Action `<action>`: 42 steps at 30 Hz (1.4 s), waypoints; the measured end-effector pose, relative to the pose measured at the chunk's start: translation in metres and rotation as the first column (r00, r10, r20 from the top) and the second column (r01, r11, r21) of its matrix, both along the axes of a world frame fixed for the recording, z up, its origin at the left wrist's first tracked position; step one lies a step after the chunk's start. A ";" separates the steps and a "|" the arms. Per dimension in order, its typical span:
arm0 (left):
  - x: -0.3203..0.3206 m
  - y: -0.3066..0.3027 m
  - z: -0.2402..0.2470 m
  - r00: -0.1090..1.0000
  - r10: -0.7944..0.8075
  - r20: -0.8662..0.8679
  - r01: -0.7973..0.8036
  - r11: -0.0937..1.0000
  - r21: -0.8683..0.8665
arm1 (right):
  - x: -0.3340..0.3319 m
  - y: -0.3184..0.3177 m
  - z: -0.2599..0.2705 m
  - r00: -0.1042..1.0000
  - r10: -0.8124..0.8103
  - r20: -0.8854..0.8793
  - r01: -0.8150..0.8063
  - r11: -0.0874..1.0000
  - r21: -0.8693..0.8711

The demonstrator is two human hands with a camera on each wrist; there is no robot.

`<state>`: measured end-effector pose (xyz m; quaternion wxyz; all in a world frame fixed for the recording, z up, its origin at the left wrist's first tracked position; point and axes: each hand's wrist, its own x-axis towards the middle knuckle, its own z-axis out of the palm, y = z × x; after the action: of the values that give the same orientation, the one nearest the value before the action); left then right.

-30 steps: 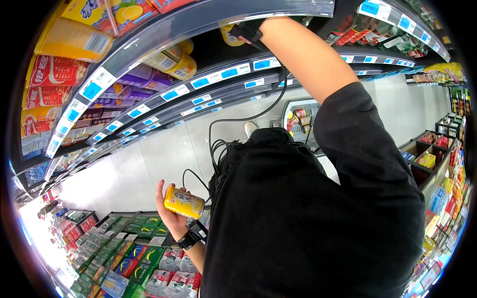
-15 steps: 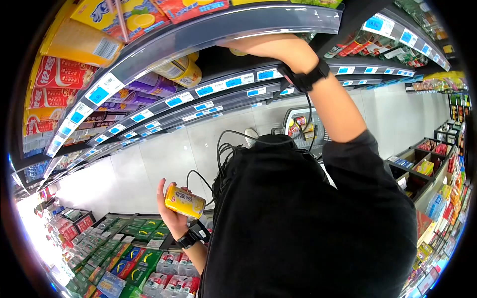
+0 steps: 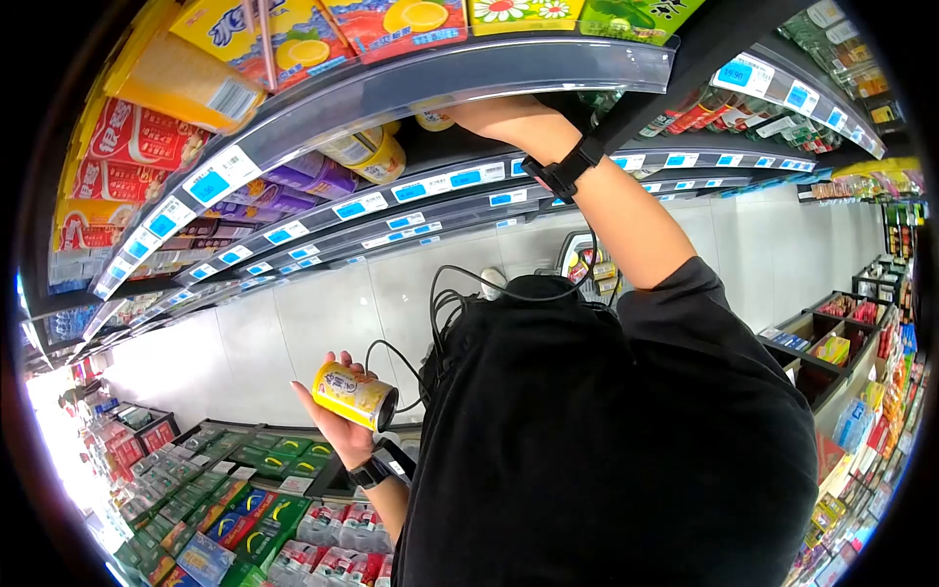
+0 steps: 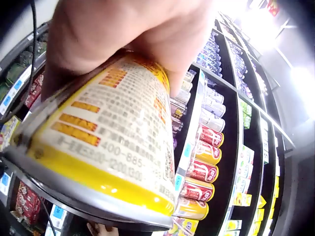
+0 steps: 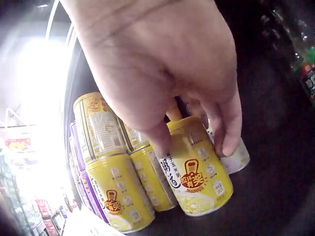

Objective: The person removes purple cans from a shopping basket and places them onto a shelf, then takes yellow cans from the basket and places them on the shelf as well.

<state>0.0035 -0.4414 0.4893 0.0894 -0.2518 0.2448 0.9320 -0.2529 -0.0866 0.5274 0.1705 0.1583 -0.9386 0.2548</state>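
My left hand (image 3: 340,430) holds a yellow can (image 3: 354,396) away from the shelves; in the left wrist view, fingers of that hand (image 4: 128,29) wrap around the can (image 4: 113,137), whose printed side and metal rim face the camera. The right hand (image 3: 509,119) reaches between two shelf levels. Seen from the right wrist, this hand (image 5: 167,64) grips the top of an upright yellow can (image 5: 199,172), thumb on one side and fingers on the other. Beside it stand stacked yellow cans (image 5: 120,191), and a paler can (image 5: 238,157) is partly hidden behind.
A clear-edged shelf (image 3: 411,88) carrying colourful boxes (image 3: 401,24) overhangs the right hand. Price-tagged shelf edges (image 3: 430,186) run below. A basket (image 3: 577,256) with goods sits on the floor, near a cable (image 3: 435,293). Stacked drink packs (image 3: 264,519) lie at lower left.
The right forearm has come partly back out of the shelf, exposing the wrist strap. The left hand has turned its can, so the can's dark end now shows.
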 end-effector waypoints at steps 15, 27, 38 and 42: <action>-0.054 0.063 0.079 0.887 -0.365 -0.282 -0.025 0.572 -0.820 | 0.116 -0.051 0.049 0.683 0.634 0.363 -0.452 0.757 -0.472; -0.096 0.113 0.081 0.807 -0.391 -0.442 -0.083 0.667 -0.741 | 0.130 -0.062 0.030 0.752 0.565 0.340 -0.235 0.712 -0.662; -0.036 0.008 0.028 0.945 0.150 -0.290 -0.314 0.662 -0.681 | 0.062 -0.005 0.029 0.985 0.143 0.102 -0.012 0.635 -0.773; 0.000 -0.005 0.006 0.921 0.292 -0.257 -0.388 0.645 -0.658 | 0.022 -0.002 0.028 0.995 -0.045 -0.092 0.021 0.969 -0.248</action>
<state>0.0034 -0.4461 0.4951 -0.2049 -0.2483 0.5313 0.7836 -0.2307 -0.0888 0.5556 0.2384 0.1325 -0.8928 0.3584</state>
